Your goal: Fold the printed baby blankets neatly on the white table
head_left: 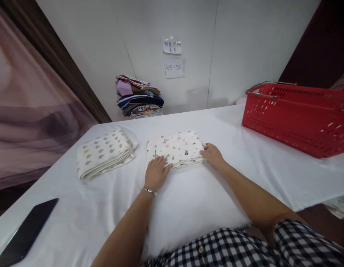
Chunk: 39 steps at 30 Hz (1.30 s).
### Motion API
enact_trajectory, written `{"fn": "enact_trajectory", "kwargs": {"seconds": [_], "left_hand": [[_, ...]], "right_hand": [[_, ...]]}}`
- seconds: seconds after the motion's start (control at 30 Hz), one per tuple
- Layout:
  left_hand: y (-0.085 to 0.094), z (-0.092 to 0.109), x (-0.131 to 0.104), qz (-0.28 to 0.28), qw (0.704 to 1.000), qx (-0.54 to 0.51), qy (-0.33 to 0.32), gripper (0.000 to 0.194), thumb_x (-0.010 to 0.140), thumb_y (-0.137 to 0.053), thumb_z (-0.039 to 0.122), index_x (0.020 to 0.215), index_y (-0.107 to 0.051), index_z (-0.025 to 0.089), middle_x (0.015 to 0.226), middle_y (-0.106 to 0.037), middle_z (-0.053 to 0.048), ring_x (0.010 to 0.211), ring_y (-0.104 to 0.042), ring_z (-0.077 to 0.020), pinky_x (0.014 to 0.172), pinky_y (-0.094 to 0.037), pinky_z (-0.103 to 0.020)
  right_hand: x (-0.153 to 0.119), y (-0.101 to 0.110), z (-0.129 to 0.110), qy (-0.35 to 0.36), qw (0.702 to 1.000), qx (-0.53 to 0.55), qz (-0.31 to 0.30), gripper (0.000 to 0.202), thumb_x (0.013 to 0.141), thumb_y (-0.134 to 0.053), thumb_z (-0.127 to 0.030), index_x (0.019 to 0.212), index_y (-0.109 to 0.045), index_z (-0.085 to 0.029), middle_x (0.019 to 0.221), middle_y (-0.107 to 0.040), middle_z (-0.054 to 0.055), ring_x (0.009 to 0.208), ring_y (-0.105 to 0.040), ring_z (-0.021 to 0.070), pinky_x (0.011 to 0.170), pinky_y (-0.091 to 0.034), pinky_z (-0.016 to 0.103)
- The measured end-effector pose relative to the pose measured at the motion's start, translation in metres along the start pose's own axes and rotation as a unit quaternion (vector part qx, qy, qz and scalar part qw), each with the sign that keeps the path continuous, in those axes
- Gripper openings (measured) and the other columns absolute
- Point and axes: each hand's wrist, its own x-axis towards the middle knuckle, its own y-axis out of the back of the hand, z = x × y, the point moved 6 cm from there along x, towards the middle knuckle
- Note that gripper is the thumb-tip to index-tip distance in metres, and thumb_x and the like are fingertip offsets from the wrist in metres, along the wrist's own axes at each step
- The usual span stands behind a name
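Observation:
A folded white cloth (176,146) with small printed figures lies flat in front of me, its layered edge facing me. My left hand (156,172) rests on its near left corner, fingers stretched out over the top. At the right side of the same cloth is my right hand (213,155), its fingers apart and touching the edge near the front corner. To the left lies a second folded white cloth (103,152) with grey prints and one yellow print; neither hand touches it.
A red plastic basket (288,118) stands on the right of the white-covered table (188,200). A dark flat device (27,230) lies at the near left. Behind the table's far edge rises a stack of folded fabrics (140,96) by the wall. Two paper notes (175,67) hang above.

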Motion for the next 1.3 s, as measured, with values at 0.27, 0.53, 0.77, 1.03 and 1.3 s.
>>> {"fn": "enact_trajectory", "kwargs": {"seconds": [0.27,0.53,0.77,1.03,1.3], "left_hand": [[-0.001,-0.001,-0.001,0.001,1.0,0.009,-0.004,0.039,0.09,-0.042,0.042,0.112,-0.062,0.018,0.121,-0.06,-0.012,0.116,-0.051,-0.0268,0.099,-0.04,-0.046],[-0.001,-0.001,-0.001,-0.001,1.0,0.003,0.001,0.038,0.09,-0.041,0.043,0.111,-0.062,0.019,0.12,-0.06,-0.012,0.116,-0.052,-0.0272,0.098,-0.041,-0.047],[-0.001,-0.001,-0.001,-0.002,1.0,0.006,0.002,0.039,0.09,-0.041,0.044,0.112,-0.061,0.018,0.121,-0.06,-0.011,0.117,-0.051,-0.0264,0.1,-0.04,-0.045],[0.0,0.0,-0.001,-0.011,1.0,0.01,0.0,0.04,0.09,-0.042,0.042,0.113,-0.061,0.016,0.122,-0.059,-0.012,0.117,-0.05,-0.0267,0.1,-0.04,-0.045],[0.001,0.001,-0.001,-0.012,1.0,0.011,0.001,0.039,0.09,-0.043,0.042,0.113,-0.06,0.016,0.122,-0.059,-0.011,0.117,-0.051,-0.0264,0.1,-0.04,-0.044]], "right_hand": [[-0.002,-0.001,-0.006,0.034,0.995,0.086,0.024,0.011,0.068,-0.051,-0.032,0.071,-0.055,-0.022,0.127,-0.052,0.004,0.106,-0.051,0.0221,0.09,-0.038,0.038],[0.002,0.002,0.005,-0.029,0.995,0.094,0.019,0.01,0.062,-0.051,-0.028,0.058,-0.053,-0.02,0.119,-0.059,0.004,0.08,-0.057,0.0194,0.077,-0.043,0.035],[0.003,0.001,0.005,-0.027,0.997,0.064,-0.017,0.012,0.065,-0.054,-0.029,0.058,-0.05,-0.021,0.092,-0.066,0.002,0.078,-0.057,0.019,0.068,-0.04,0.029],[0.005,0.001,0.0,0.015,0.999,0.013,-0.035,0.019,0.073,-0.049,-0.036,0.061,-0.048,-0.021,0.083,-0.063,0.002,0.077,-0.055,0.0185,0.067,-0.037,0.028],[0.005,0.007,-0.002,0.027,0.997,-0.066,-0.041,0.02,0.075,-0.051,-0.041,0.069,-0.054,-0.021,0.081,-0.061,0.002,0.07,-0.053,0.0171,0.062,-0.035,0.027]]}}
